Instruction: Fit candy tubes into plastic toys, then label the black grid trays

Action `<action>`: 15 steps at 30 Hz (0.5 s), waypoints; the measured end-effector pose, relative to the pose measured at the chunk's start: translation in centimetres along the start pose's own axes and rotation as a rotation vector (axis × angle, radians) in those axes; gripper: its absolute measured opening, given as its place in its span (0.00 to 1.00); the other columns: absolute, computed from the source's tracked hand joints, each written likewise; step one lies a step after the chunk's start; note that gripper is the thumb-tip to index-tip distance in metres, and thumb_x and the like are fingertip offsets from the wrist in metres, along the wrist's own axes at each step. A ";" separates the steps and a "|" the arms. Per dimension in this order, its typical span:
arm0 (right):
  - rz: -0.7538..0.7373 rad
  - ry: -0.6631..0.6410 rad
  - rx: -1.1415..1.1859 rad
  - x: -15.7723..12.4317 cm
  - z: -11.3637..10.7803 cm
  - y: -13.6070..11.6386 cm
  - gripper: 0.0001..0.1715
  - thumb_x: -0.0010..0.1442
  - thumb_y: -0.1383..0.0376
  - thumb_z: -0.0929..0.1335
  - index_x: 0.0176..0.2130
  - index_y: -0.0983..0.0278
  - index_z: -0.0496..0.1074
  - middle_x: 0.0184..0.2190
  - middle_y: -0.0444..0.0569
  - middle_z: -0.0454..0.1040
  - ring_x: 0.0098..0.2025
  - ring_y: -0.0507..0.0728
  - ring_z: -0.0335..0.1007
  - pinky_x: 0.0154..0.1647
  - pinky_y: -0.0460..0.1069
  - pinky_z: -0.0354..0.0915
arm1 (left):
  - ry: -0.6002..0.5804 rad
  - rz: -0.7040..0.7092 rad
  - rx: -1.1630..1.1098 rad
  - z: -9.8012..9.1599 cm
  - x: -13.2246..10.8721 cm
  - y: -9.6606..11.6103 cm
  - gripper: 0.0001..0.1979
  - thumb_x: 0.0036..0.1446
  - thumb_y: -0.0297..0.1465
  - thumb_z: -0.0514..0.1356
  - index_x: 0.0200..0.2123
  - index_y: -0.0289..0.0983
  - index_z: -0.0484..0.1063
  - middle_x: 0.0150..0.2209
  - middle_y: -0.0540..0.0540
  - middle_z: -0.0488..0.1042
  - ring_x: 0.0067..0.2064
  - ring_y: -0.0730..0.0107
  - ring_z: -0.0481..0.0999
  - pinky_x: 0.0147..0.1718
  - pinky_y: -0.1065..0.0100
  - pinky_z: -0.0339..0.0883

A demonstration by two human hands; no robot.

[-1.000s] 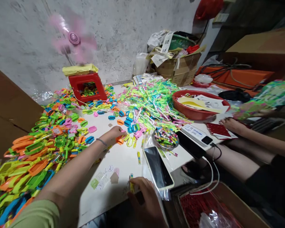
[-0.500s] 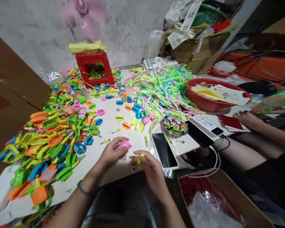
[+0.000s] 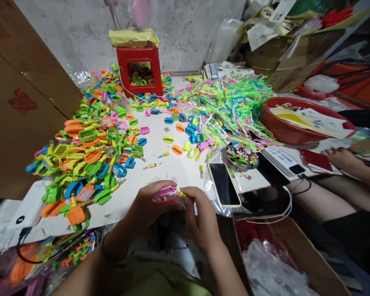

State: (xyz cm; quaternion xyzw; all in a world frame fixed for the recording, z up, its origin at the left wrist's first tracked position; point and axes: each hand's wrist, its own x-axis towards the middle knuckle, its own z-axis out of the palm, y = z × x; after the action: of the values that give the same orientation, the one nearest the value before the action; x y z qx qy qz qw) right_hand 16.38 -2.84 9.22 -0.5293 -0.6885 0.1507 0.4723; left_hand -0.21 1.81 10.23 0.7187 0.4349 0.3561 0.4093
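Observation:
My left hand (image 3: 148, 205) is wrapped round a pink plastic toy watch (image 3: 165, 192), its oval face side turned up. Between the thumb and forefinger of my right hand (image 3: 202, 216) is a small yellow-wrapped tube (image 3: 181, 194), its end right against the toy watch; whether it is inside the band I cannot tell. Both hands are just over the table's front edge. On the table beyond them lie loose tubes, such as one yellow-and-red tube (image 3: 149, 166), and single toy watches, among them an orange toy watch (image 3: 177, 149).
To the left is a big heap of coloured toy watches (image 3: 89, 156), below a red plastic stool (image 3: 121, 70). Green and pink strips (image 3: 234, 98) are piled at the back. Rightward are a bowl of small pieces (image 3: 242, 155), a phone (image 3: 223, 185), a red basin (image 3: 271, 123) and another person's hand (image 3: 342, 158).
My hands have come together, bringing the yellow tube up against the pink toy watch. They were apart before. The camera view has shifted, so the table things sit further right and mostly higher.

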 end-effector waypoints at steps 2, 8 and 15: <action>-0.003 -0.021 -0.074 0.0 -0.1 -0.4 0.12 0.68 0.68 0.58 0.45 0.60 0.68 0.36 0.49 0.76 0.38 0.55 0.73 0.39 0.49 0.68 | -0.008 -0.024 -0.024 -0.2 -0.2 0.0 0.20 0.47 0.42 0.70 0.43 0.41 0.76 0.39 0.47 0.80 0.40 0.62 0.78 0.42 0.67 0.70; -0.117 -0.266 -0.369 -0.4 -0.9 -0.4 0.10 0.68 0.62 0.59 0.45 0.60 0.68 0.32 0.49 0.76 0.32 0.58 0.73 0.31 0.50 0.63 | -0.040 -0.137 -0.148 -0.3 -0.8 -1.5 0.19 0.46 0.43 0.70 0.39 0.38 0.77 0.34 0.46 0.79 0.34 0.65 0.76 0.35 0.70 0.69; -0.279 -0.386 -0.442 -1.6 1.7 1.4 0.05 0.62 0.68 0.63 0.33 0.59 0.67 0.22 0.44 0.72 0.24 0.56 0.67 0.26 0.50 0.52 | -0.285 -0.411 -0.229 -1.6 -1.5 -3.4 0.19 0.48 0.47 0.66 0.34 0.36 0.77 0.26 0.48 0.74 0.26 0.70 0.71 0.25 0.71 0.64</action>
State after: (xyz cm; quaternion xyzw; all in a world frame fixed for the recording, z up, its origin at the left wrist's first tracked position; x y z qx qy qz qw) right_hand 15.79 -3.17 6.54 -0.4812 -0.8473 0.0291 0.2227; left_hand -3.25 1.82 7.63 0.6074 0.4664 0.2075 0.6086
